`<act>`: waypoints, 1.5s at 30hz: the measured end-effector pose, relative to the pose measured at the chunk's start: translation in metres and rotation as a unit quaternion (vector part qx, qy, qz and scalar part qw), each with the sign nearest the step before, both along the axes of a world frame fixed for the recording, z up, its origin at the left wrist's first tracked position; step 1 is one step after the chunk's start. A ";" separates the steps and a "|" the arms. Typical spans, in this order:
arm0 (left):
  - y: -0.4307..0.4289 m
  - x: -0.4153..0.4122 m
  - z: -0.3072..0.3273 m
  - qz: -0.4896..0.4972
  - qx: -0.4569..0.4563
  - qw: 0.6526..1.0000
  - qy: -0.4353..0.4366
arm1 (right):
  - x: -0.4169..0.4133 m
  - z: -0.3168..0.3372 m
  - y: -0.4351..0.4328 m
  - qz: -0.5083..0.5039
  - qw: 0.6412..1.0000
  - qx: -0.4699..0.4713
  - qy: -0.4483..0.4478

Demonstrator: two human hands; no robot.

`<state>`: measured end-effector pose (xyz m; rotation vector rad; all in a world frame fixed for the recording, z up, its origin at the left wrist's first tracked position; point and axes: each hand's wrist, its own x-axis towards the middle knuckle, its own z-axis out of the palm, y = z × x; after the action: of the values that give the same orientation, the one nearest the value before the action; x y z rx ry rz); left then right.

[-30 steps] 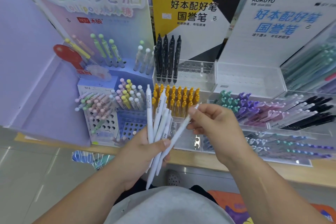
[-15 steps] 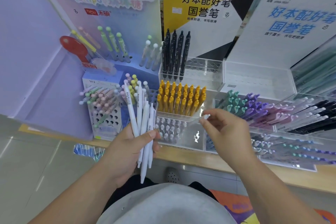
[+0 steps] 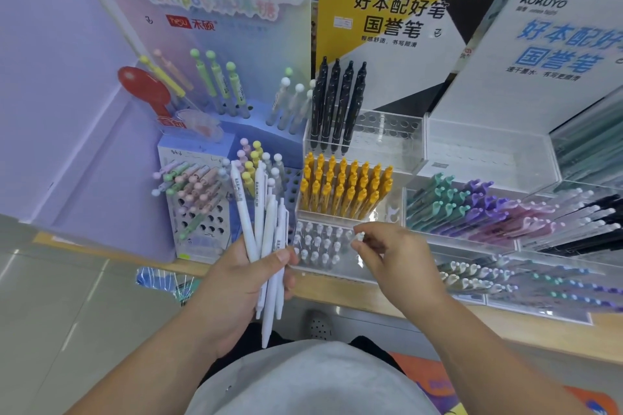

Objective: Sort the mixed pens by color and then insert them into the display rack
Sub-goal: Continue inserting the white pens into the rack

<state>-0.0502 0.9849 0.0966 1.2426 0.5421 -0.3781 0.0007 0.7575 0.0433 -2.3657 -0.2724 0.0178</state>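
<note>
Several white pens (image 3: 266, 232) stand as a loose bundle in the left hand (image 3: 232, 290), just left of the clear rack (image 3: 340, 272). The fingers wrap the barrels from behind and the thumb (image 3: 280, 258) lies across the front. The clip ends fan upward above the fist, and the tips stick out below the palm. The bundle is apart from the rack's left wall, though close to it.

The right hand (image 3: 401, 263) hovers at the right end of the rack's front tier. Its thumb and forefinger are drawn into a narrow pinch on the white top of a single pen (image 3: 360, 236). Only that top shows beyond the fingertips. The barrel below it cannot be made out through the clear plastic, so whether it sits in a hole cannot be told.

Left of the pinch, in the same tier, seated white pens (image 3: 315, 244) stand upright in rows. Yellow pens (image 3: 344, 185) fill the tier behind, and four black pens (image 3: 337, 101) stand in the rearmost tier.
</note>
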 end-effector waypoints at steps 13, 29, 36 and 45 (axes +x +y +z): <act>0.005 0.007 -0.003 -0.024 0.021 0.999 0.014 | 0.000 -0.020 0.012 -0.010 0.998 -0.063 0.025; 0.008 0.007 -0.004 -0.028 0.014 0.999 0.006 | 0.000 -0.011 0.012 0.005 0.993 -0.101 0.060; 0.010 0.002 -0.005 -0.024 0.009 1.000 0.006 | 0.023 -0.003 0.005 0.064 0.986 -0.153 0.028; 0.011 -0.004 -0.002 -0.030 0.004 1.000 -0.008 | 0.033 -0.004 0.010 0.114 0.974 -0.195 -0.011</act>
<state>-0.0545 0.9962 0.0947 1.2701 0.4936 -0.4161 0.0338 0.7671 0.0398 -2.7096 -0.5976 0.1683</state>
